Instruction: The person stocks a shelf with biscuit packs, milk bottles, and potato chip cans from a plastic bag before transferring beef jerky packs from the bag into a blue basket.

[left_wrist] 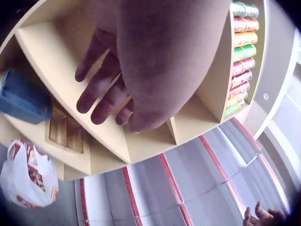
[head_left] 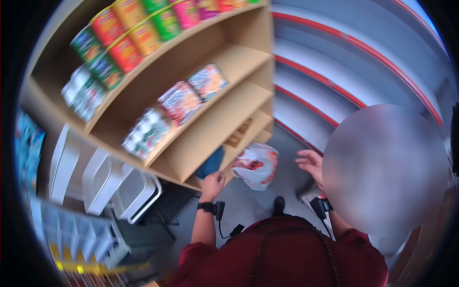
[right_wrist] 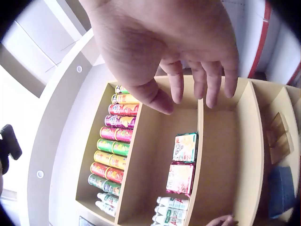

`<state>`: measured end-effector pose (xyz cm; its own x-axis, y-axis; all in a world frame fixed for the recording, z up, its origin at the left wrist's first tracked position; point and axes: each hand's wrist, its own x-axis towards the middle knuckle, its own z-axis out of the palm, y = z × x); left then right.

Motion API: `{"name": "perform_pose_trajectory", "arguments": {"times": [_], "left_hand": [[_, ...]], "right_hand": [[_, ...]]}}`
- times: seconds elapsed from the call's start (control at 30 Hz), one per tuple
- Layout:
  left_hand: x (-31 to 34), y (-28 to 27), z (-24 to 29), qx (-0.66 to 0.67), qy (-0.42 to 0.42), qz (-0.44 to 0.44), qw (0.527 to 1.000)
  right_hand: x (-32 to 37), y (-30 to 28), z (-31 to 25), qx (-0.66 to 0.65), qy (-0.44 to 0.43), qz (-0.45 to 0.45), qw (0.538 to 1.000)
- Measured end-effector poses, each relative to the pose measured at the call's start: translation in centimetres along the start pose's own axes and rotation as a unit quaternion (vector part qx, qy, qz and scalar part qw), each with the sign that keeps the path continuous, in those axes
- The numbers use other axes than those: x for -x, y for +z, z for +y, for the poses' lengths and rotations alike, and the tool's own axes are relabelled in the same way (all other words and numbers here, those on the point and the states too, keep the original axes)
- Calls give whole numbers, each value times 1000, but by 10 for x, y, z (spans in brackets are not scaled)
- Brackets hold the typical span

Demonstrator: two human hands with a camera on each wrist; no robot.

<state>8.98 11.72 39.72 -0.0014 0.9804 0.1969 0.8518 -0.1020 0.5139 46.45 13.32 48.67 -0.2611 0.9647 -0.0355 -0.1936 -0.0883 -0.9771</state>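
My left hand (head_left: 213,185) hangs in front of the wooden shelf's lower end with nothing in it. In the left wrist view its fingers (left_wrist: 101,89) point down, spread and relaxed. Out to the right, my right hand (head_left: 311,165) is raised, also holding nothing. Its fingers (right_wrist: 212,80) are loosely bent in the right wrist view. A white plastic bag (head_left: 257,167) with red print sits on the floor, between the two hands in the head view. Behind the left hand, a blue bin (head_left: 209,165) stands on the lowest shelf, with a brown wooden tray (head_left: 239,133) farther along.
The wooden shelf (head_left: 248,55) holds colourful canisters (right_wrist: 113,147) on an upper tier. Below them are flat snack packs (right_wrist: 181,176) and white bottles (right_wrist: 171,212). Grey shelves with red edges (head_left: 306,69) rise to the right. White bins (head_left: 131,196) stand at the left.
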Motion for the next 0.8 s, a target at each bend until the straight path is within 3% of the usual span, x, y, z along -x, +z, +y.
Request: {"name": "perform_pose_trajectory", "arguments": {"times": [0.1, 0.2, 0.23, 0.43, 0.5, 0.53, 0.6, 0.67, 0.73, 0.8], "left_hand": [[21, 28, -1, 58, -28, -70, 995], [24, 44, 8, 99, 5, -69, 993], [24, 47, 20, 97, -29, -93, 991], [8, 75, 114, 148, 69, -131, 978], [0, 84, 156, 111, 167, -124, 972], [0, 75, 196, 148, 158, -145, 965], [-6, 83, 242, 156, 191, -134, 960], [-10, 93, 292, 164, 220, -121, 954], [-12, 104, 346, 185, 322, -81, 925], [-5, 120, 402, 207, 385, -37, 899]], "right_hand": [[46, -8, 6, 6, 17, 45, 999], [95, -22, 8, 7, 16, 103, 995], [111, -30, 6, 11, 19, 119, 993], [198, -100, -8, 31, -1, 263, 964], [216, -132, -17, 50, -34, 326, 943], [225, -147, -24, 50, -32, 329, 943], [240, -177, -41, 62, -47, 423, 903], [259, -219, -43, 147, -74, 445, 880], [275, -248, -52, 288, -84, 479, 825], [289, -270, -57, 258, -66, 468, 842]]}}
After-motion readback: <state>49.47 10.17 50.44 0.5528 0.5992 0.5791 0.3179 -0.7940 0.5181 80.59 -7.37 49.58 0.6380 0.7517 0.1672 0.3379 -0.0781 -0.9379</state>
